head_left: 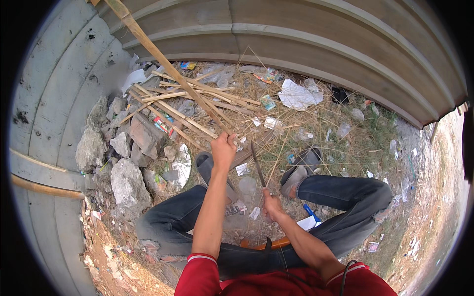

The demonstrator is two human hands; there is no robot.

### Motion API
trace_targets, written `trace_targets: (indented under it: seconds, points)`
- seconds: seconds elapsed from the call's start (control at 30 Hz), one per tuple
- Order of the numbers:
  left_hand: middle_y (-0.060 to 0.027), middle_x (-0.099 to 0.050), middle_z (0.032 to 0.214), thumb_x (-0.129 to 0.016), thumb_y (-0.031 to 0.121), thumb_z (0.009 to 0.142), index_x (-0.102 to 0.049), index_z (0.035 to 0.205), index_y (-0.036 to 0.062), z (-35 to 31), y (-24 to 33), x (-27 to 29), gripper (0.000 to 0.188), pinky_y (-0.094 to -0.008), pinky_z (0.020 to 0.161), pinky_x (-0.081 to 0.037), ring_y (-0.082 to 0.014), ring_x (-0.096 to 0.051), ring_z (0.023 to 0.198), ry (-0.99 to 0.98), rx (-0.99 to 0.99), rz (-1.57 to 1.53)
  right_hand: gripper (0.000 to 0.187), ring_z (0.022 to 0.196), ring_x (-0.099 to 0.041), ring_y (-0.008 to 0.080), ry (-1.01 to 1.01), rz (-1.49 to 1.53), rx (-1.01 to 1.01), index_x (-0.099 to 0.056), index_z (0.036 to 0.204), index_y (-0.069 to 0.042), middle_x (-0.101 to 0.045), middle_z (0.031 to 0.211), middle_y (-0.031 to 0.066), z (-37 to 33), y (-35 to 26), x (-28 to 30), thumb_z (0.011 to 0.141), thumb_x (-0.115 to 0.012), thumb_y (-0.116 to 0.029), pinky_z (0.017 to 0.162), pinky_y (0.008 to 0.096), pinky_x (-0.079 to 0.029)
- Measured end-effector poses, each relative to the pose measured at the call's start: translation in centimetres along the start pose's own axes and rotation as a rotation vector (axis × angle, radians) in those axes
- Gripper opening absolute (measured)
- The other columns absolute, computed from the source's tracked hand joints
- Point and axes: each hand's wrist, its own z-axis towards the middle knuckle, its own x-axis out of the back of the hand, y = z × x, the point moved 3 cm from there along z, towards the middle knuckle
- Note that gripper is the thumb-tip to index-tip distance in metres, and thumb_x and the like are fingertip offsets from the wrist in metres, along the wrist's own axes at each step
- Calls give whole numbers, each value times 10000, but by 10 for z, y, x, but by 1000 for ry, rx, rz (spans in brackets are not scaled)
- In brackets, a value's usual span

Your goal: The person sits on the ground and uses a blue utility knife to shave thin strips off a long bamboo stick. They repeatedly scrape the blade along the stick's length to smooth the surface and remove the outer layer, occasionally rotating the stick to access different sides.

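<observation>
My left hand (223, 149) is closed round the near end of a long split bamboo pole (170, 66), which slants up and away to the upper left. In my right hand (271, 204) is the handle of a long knife (257, 166) with a thin, dark, slightly curved blade pointing away from me. The blade stands apart from the pole, to its right. Beyond my left hand lies a loose heap of cut bamboo strips (177, 117) on the ground.
Broken rocks (129, 182) are piled at the left, beside a grey sheet-metal wall (64, 89). Another corrugated metal wall (296, 42) closes the far side. Plastic litter and white paper (299, 93) cover the dry grass. My bent legs (340, 195) flank the work area.
</observation>
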Motion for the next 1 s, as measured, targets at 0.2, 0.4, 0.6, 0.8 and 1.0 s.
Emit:
trace_targets:
  seconds: [0.2, 0.4, 0.6, 0.8, 1.0]
  points:
    - [-237, -642, 657, -698, 51, 900, -708, 895, -22, 0, -12, 7, 74, -413, 541, -482, -378, -643, 569, 36, 53, -16, 593, 461, -458, 131, -190, 377, 522, -494, 702, -78, -473, 570, 26, -69, -122, -14, 1007, -529, -586, 422, 309, -365]
    - [-245, -630, 640, -689, 37, 897, -720, 910, -15, -5, -1, 7, 62, -429, 533, -477, -401, -639, 565, -14, 32, -37, 625, 426, -428, 153, -157, 108, -121, -478, 756, -72, -454, 577, 45, -34, -57, 5, 981, -515, -654, 407, 328, -377]
    - [-227, -665, 690, -696, 35, 895, -734, 921, -9, -12, -7, 8, 63, -400, 563, -488, -353, -657, 584, -52, 48, -10, 612, 437, -440, 154, -138, 345, 269, -535, 734, -76, -457, 558, 26, -54, -118, 8, 982, -531, -635, 422, 336, -371]
    - [-201, -706, 740, -690, 9, 894, -746, 946, 4, 2, 4, 5, 76, -365, 585, -501, -309, -681, 604, -119, 66, -9, 626, 432, -434, 143, -158, 215, 332, -512, 729, -68, -462, 567, 30, -34, -64, -5, 986, -524, -639, 410, 310, -358]
    - [-213, -686, 722, -658, 1, 901, -726, 935, 7, -13, -23, 15, 77, -384, 571, -504, -358, -678, 613, -36, -15, -88, 615, 428, -425, 135, -171, 192, 176, -496, 727, -67, -460, 581, 30, -38, -99, 1, 1005, -514, -615, 414, 291, -363]
